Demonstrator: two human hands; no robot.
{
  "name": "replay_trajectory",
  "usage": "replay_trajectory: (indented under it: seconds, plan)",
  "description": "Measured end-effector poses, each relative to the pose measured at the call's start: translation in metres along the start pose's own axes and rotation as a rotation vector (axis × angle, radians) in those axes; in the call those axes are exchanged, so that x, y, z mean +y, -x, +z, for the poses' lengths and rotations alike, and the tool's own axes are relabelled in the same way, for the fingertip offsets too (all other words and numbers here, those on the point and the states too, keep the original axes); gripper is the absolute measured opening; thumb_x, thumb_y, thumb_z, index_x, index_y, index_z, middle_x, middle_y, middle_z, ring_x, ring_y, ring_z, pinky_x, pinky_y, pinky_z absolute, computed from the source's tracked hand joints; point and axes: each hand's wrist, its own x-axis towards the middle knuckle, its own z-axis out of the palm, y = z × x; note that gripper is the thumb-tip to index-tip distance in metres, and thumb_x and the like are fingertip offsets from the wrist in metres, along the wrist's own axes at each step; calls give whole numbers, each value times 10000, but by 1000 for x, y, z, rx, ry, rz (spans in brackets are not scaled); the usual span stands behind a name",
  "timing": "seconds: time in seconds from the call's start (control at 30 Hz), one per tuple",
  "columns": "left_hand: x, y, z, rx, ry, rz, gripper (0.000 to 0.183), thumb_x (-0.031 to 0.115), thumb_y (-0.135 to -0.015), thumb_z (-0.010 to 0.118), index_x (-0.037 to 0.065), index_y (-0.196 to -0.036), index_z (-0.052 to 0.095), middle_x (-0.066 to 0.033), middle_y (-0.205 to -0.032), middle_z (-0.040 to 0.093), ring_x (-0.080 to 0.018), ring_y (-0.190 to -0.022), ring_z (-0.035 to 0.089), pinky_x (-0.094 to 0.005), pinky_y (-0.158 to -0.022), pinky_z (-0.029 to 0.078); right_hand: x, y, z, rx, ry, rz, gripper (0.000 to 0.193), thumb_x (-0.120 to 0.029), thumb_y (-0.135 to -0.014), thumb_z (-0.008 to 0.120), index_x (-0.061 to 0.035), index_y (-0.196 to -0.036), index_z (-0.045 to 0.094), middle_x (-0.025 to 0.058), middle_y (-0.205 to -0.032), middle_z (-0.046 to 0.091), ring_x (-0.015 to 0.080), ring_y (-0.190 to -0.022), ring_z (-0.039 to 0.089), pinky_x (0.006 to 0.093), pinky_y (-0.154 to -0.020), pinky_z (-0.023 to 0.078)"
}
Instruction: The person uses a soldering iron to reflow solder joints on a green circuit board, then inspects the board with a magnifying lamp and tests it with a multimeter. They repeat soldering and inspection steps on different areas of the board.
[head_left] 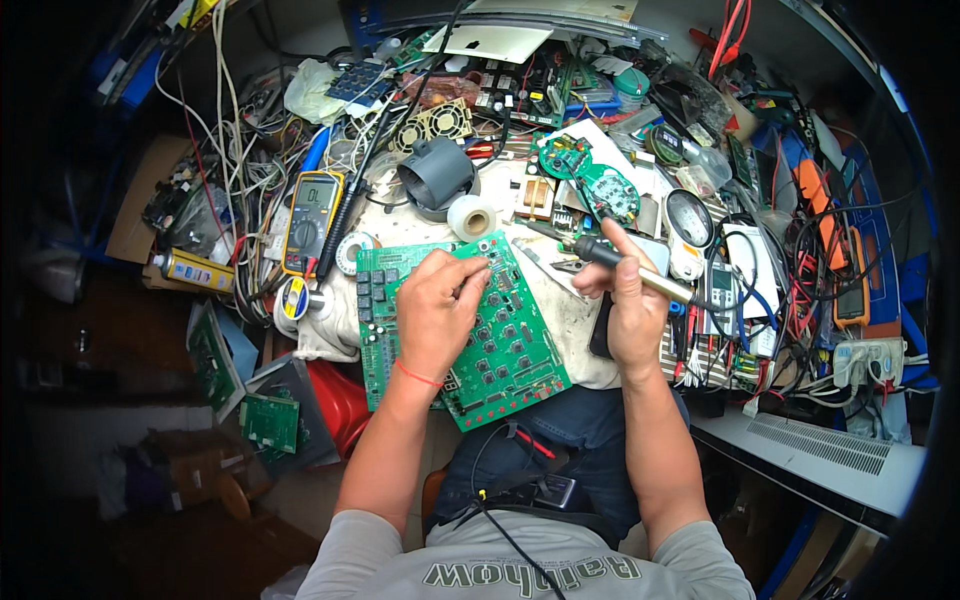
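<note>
Grey cloth shirt (385, 565); left hand (440, 305), fingertips together, apparently steadying green rectangular circuit board (507, 340); right hand (637, 325) clasping black-and-cream soldering iron (598, 252), presumably needing lowering.

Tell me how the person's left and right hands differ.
The left hand has its fingers curled over a green circuit board; the right hand holds a soldering iron, index finger extended. The left hand's wrist wears a red cord; the right hand's shows none. Both are ungloved.
</note>
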Motion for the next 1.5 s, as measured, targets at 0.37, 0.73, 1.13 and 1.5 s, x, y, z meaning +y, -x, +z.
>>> replay_trajectory:
  seconds: [0.37, 0.73, 1.13, 1.5]
  plan:
    - [-13, -12, 8, -5, -187, 181, 103, 42, -828, 795, 35, -928, 769, -79, -819, 637, -254, -796, 625, -371, -729, 496, 6, -9, -13, 65, -119, 229, 274, -206, -1047, 627, 7, -1218, 640, 53, -868, 694, 86, -736, 613, 232, -653, 510]
    - [-21, -22, 8, -76, -139, 153, 109, 54, -861, 764, 29, -966, 749, -153, -1229, 714, -342, -1103, 690, -387, -932, 545, 9, -9, -11, 24, -42, 291, 257, -184, -1023, 653, 10, -1192, 656, 59, -866, 708, 90, -743, 635, 232, -660, 519]
    - [-22, -22, 12, -98, -139, 124, 101, 60, -878, 748, 3, -960, 729, -156, -1122, 753, -335, -997, 728, -384, -866, 568, 9, -8, -11, -9, -18, 326, 278, -200, -1015, 668, 3, -1204, 658, 58, -884, 719, 87, -771, 652, 232, -682, 528]
    - [-17, -22, 10, -89, -162, 153, 97, 72, -871, 746, 5, -936, 724, -163, -1101, 747, -351, -979, 715, -404, -864, 565, 5, -7, -6, -9, 6, 314, 246, -150, -1017, 644, 18, -1197, 651, 64, -865, 710, 87, -720, 620, 238, -667, 517]
